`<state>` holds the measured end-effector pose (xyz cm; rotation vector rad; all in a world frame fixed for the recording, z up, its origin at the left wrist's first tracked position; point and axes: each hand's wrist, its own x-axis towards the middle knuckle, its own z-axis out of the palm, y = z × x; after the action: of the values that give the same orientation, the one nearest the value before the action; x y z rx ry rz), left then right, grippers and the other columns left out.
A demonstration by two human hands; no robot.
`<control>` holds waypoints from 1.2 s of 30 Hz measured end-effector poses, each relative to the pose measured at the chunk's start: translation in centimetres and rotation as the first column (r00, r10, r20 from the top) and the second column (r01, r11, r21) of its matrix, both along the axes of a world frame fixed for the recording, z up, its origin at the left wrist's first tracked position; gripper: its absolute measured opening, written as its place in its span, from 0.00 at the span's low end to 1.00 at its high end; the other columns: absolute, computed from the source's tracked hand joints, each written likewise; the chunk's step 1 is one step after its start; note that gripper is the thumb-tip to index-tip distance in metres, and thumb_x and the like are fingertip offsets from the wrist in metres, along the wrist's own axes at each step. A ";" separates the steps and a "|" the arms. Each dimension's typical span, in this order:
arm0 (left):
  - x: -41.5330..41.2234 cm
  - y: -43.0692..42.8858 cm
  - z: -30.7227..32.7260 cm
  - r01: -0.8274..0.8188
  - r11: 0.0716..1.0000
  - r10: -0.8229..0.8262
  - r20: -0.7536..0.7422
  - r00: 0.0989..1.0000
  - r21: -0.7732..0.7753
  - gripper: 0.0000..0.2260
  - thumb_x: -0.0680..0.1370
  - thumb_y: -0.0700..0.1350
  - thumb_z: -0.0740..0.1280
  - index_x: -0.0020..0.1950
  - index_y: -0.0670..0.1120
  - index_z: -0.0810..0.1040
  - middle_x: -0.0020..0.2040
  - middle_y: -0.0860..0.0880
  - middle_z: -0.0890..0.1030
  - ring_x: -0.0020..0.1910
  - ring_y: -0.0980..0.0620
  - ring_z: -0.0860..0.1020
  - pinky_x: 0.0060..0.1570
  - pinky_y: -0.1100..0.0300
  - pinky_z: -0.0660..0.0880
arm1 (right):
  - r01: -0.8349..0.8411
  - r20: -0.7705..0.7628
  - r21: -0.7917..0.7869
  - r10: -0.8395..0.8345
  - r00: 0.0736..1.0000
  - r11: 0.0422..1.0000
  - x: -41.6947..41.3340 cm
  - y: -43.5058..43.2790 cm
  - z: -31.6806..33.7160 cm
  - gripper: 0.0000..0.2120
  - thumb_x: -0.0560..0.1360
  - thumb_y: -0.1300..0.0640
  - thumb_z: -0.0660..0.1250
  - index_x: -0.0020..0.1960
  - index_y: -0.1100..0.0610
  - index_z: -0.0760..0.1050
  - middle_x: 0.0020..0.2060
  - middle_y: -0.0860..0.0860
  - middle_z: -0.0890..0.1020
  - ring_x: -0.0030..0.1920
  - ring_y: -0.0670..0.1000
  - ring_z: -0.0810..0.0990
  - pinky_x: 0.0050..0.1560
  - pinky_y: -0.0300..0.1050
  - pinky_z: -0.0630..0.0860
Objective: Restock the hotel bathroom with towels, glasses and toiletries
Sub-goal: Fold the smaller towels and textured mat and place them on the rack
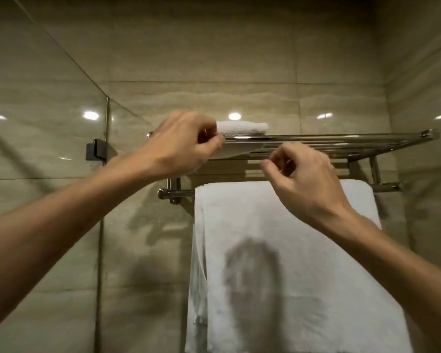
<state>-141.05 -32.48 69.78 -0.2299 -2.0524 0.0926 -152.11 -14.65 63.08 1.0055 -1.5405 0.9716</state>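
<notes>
Far left, a clear glass panel [49, 149] runs up, smooth and glossy, with a black square clamp [95, 152] on its edge. Next comes the left hand [181, 146], raised to the left end of the rack [341, 142]. Its fingers and thumb are curled tight at the front rail, right against the small towel; I cannot tell whether they pinch cloth or metal.

The folded towel [242, 127], white, thick and nubbly, lies flat on top of the rack near its left end. The rack itself is polished chrome, a run of round parallel tubes stretching to the right corner.

The right hand [306, 179] hovers just below the rack's front edge, fingers loosely bent, grasping nothing.

Beneath it a big white terry towel [278, 250] hangs over the lower chrome bar [178, 192], draped long and straight, with a dark shadow down its middle.

Behind everything are large beige stone-look wall tiles [214, 59], shiny and streaked, with round ceiling lights reflected in them.
</notes>
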 end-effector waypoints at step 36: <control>5.7 24.5 -67.2 0.448 0.703 -0.417 0.830 -0.369 0.552 0.13 0.74 0.53 0.72 0.35 0.50 0.74 0.27 0.55 0.66 0.28 0.56 0.65 0.32 0.59 0.63 | 0.671 0.970 0.214 -0.237 -0.059 0.709 37.0 21.1 -56.6 0.06 0.75 0.45 0.67 0.45 0.47 0.75 0.39 0.41 0.76 0.42 0.45 0.74 0.38 0.37 0.71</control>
<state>-135.33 -7.95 2.55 -1.6692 -3.2791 -0.9503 -115.08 6.48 6.52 -0.8270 -2.3884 1.3642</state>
